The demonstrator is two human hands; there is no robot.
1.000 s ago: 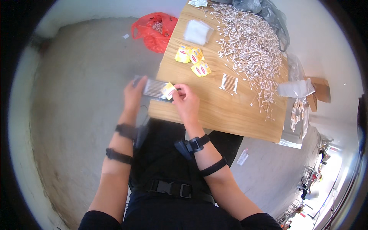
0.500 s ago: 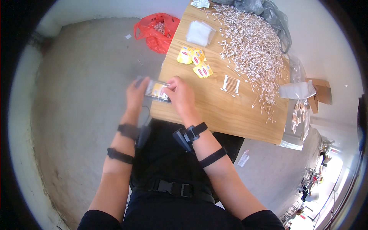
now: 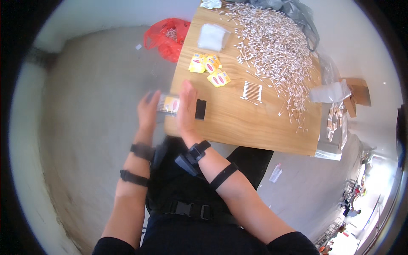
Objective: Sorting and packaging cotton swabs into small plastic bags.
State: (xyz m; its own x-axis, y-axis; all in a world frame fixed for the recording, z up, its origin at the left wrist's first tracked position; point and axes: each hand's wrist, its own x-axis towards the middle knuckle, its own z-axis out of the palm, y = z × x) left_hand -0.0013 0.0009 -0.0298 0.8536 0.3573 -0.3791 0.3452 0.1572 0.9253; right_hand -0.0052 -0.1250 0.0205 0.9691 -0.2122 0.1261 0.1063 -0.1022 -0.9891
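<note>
A clear plastic packet of cotton swabs with a yellow card [image 3: 171, 103] is held level past the table's left edge. My left hand [image 3: 147, 112], slightly blurred, grips its left end. My right hand [image 3: 186, 106] stands on edge with straight fingers against the packet's right end, hiding that end. Just right of this hand lies a small black rectangle [image 3: 200, 109] on the wooden table [image 3: 238, 129]. A neat row of cotton swabs [image 3: 252, 91] rests farther right. Yellow printed cards [image 3: 218, 78] lie in small stacks beyond my right hand.
A large heap of loose cotton swabs [image 3: 276, 42] covers the table's far right. Clear bags [image 3: 211, 37] lie at the far left, near a grey plastic bag [image 3: 304, 19]. A red bag [image 3: 163, 40] sits on the floor. A cardboard box [image 3: 360, 91] stands beyond the right edge.
My right hand has gone from pinching the packet's right end to lying flat against it, fingers straightened. The black rectangle now shows fully. The whole view has shifted slightly.
</note>
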